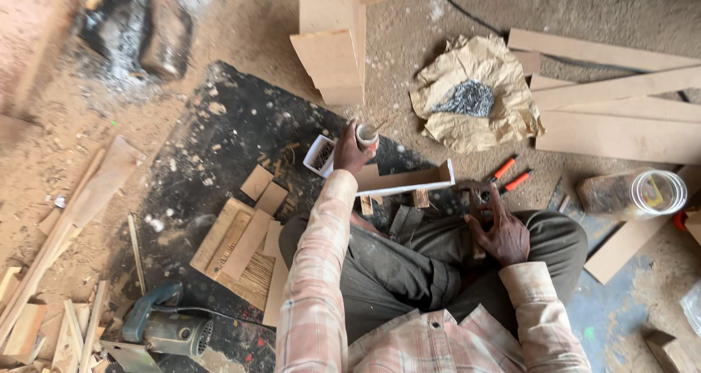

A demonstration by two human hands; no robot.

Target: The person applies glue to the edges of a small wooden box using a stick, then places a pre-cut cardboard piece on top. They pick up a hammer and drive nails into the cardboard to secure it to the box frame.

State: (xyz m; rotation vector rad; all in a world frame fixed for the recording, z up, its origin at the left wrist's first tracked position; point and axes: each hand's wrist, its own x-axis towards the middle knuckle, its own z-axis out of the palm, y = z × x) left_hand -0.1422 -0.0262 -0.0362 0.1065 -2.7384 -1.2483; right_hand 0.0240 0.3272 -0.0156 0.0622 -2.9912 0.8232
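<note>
The left hand (pixel 351 152) hides most of the small cup (pixel 366 135) it grips, and the clear jar (pixel 655 193) far right looks blurred.

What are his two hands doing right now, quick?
Left hand: closed around a small cup, held up over the floor.
Right hand: open, fingers spread, resting on the knee by the orange-handled pliers; holding nothing that shows.

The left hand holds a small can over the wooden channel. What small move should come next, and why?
Probably tip the can down toward the channel. The left hand holds it upright just above the channel's open top, beside a small white box. The right hand rests on the knee near the pliers, so it is free to steady the channel. What the can holds cannot be seen.
</note>
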